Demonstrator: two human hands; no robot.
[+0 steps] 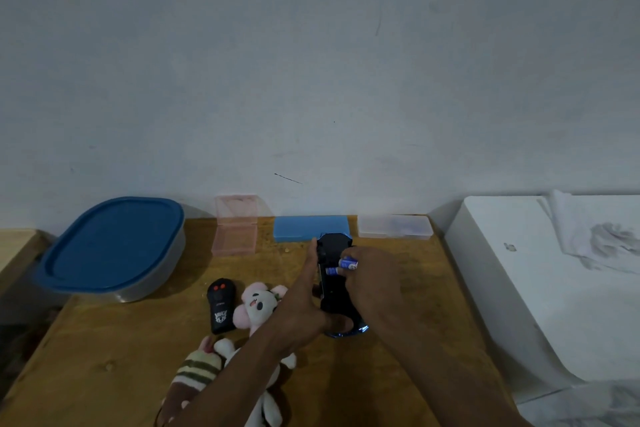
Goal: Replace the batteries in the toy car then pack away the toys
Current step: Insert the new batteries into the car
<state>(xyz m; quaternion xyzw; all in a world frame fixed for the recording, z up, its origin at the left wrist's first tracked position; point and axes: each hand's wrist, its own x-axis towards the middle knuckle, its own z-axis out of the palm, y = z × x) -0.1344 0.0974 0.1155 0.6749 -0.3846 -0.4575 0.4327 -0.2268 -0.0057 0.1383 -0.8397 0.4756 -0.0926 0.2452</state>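
**A:** Soft plush comes first, nearest the camera: a striped stuffed toy (199, 369) and a pink-eared white one (258, 305) lie on the wooden table (104, 357), partly under the left forearm. Why are they left there?

**B:** My guess is they wait for packing; the battery job isn't finished. The black remote (220, 305) sits just beside them, untouched.

**A:** And the left hand (304, 308)?

**B:** It braces the toy car (334, 288), which lies underside-up in the middle of the table. The index finger stretches along the car's left edge and the thumb wraps the near end, so the body can't slide while the other hand works.

**A:** The right hand (372, 282)?

**B:** Its fingers are closed on a blue battery (347, 264), held over the car's belly. A second battery (332, 270) shows just below it; whether it's seated in the bay or also pinched, I can't tell.

**A:** Further back?

**B:** A pink case (235, 229) standing open, a blue box (310, 227) touching the car's far end, and a clear case (394, 226) line the wall. The big blue-lidded container (114, 250) at far left is probably where the toys go, lid on for now.
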